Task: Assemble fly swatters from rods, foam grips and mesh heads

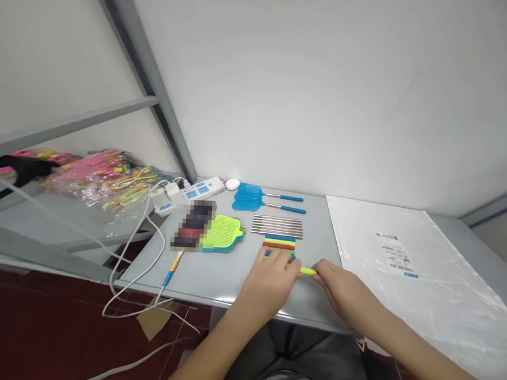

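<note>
My left hand (272,276) is closed around a yellow-green fly swatter handle (307,270) just above the table's front part. The fingers of my right hand (336,282) pinch the right end of that same handle. Right behind my left hand lie coloured handles (279,242) in blue, yellow, red and green, side by side; my fingers partly cover the nearest ones. Beyond them is a row of several thin metal rods (277,226). To the left rests a stack of swatter heads (224,234), yellow-green on top. Two blue fly swatters (248,197) with metal shafts lie farther back.
A blurred-out item (194,226) lies left of the swatter heads. A white power strip (202,188) and loose white cables (164,248) occupy the left edge. Large white plastic packaging (361,241) covers the right side. Bagged colourful goods (105,176) sit beyond the left frame bar.
</note>
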`<state>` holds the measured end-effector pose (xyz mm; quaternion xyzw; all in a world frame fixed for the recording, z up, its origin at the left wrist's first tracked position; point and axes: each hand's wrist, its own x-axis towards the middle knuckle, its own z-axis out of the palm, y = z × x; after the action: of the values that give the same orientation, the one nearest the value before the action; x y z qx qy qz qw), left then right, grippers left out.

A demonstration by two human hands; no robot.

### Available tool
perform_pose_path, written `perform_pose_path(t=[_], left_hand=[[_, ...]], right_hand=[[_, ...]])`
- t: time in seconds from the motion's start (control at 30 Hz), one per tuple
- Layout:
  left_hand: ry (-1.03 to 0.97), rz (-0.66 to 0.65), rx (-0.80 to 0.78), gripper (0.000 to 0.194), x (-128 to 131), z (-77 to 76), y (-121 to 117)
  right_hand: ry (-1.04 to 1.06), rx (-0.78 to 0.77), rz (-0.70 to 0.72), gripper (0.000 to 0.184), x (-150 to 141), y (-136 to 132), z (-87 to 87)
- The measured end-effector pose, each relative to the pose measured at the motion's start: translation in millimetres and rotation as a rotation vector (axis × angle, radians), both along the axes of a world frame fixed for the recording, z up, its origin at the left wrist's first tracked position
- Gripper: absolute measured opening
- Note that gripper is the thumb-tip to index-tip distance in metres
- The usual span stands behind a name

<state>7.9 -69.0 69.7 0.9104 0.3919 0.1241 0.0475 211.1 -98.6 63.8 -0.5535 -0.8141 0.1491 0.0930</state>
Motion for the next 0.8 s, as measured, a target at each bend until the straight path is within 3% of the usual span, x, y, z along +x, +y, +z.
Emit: perform_pose_path(t=[0.07,0.2,0.3,0.37,0.47,0.57,0.67,0.8], left_hand=[[0.099,-0.056,-0.038,0.029,17.1,14.6,11.9],[0.189,0.009,-0.098,0.028,50.4,51.9,55.1],[0.24,-0.002,-0.145,0.036,66.6,80.4,87.6],[0.24,-0.058,-0.148,0.042,72.4,92.3,96.2],[0.237,-0.116,-0.133,0.048,71.3,94.1,86.2],[0.257,-0.153,-0.155,0.041,56.2,87.8,63.0],[0.265,-0.161,-0.233,0.035,34.6,89.0,42.9],[0.198,-0.181,-0.509,0.029,15.8,97.7,27.9]], right_hand=[[0.101,-0.099,0.007,0.028,7.0,14.6,6.3],[0.234,-0.18,0.069,0.027,24.2,56.7,23.5],[0.182,-0.074,0.055,0.03,45.4,85.7,34.1],[0.081,0.086,0.038,0.029,61.5,92.8,36.6],[-0.109,0.392,0.086,0.023,76.9,82.7,32.8],[-0.222,0.618,0.249,0.022,73.2,64.3,29.0],[-0.284,0.747,0.388,0.023,56.2,52.2,33.9],[-0.288,0.775,0.522,0.026,25.4,39.3,45.8]])
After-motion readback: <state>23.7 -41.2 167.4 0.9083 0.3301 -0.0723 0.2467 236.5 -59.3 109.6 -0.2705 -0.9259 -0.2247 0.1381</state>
